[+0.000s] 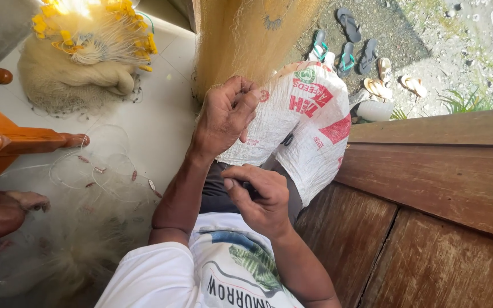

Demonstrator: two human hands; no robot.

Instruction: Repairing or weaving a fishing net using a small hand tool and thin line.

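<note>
Item: fine monofilament fishing net, hanging upper centre, long axis vertical, straight above my hands. Left hand, nearer, fingers pinched shut on its mesh. Right hand, lower centre, curled around a small dark object I cannot identify. Woven plastic sack over lap.

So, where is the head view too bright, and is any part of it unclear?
Head view: sunlight burns out the yellow floats at top left and the wet ground at top right; the fine net on the floor is hazy; both hands are sharp.
</note>
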